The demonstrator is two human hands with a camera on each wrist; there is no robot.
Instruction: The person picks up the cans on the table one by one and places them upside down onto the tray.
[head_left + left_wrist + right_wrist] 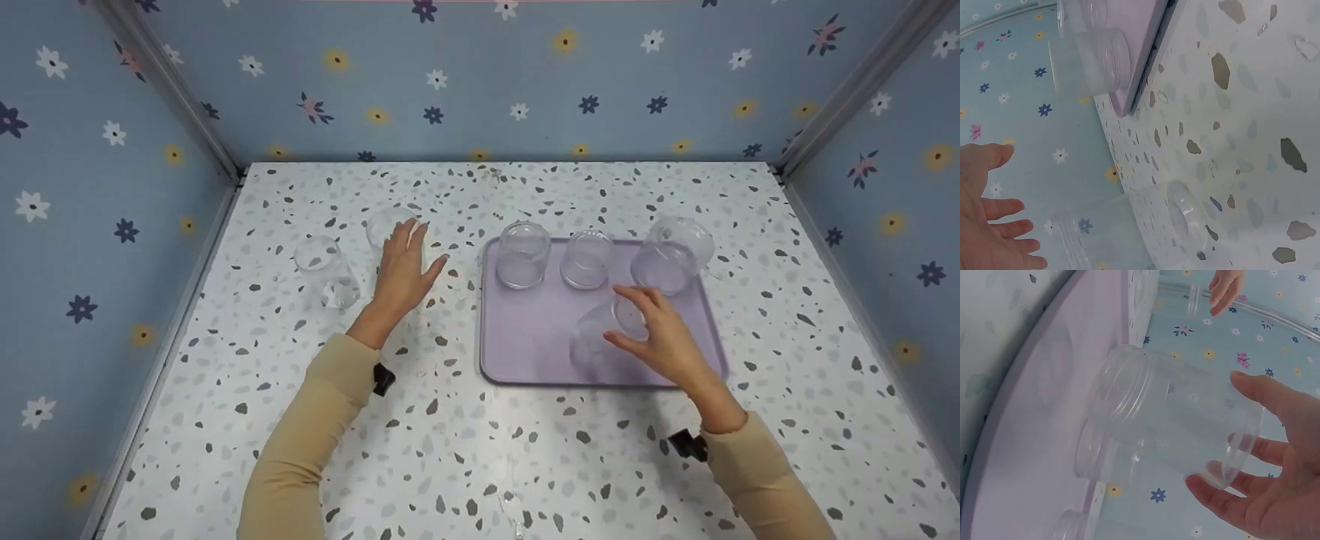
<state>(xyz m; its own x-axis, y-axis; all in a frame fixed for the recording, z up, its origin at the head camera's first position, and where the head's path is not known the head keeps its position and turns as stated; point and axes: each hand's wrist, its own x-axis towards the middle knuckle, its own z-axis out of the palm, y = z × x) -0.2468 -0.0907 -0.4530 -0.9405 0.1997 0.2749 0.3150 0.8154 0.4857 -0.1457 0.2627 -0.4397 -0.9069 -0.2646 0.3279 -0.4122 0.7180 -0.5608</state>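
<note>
1. Sleeves (pixel 296 450), beige, one pair, nearest the lens in the head view; one runs to each hand.
2. Lilac tray (pixel 525 337), flat on the speckled table (pixel 442 450); along its far side stand the left tray jar (pixel 524 255), middle tray jar (pixel 587 259) and right tray jar (pixel 673 255), all clear.
3. Table, left: outer jar (pixel 328 274); farther jar (pixel 381 225), beside my left hand (pixel 403 277).
4. Left wrist view: left hand, fingers loose and extended, holding nothing; an upright jar (pixel 1129 225), threaded mouth up, just past my fingertips. Contact: cannot tell.
5. Right wrist view: my right hand (pixel 1297 489), thumb and fingers curved round the base of the held jar (pixel 1179 410), threaded mouth towards the tray. Rim touching or apart: cannot tell.
6. Handling, my judgement: light, even pinch; rim level; sides clear of neighbours; loosen only once it sits flat.
</note>
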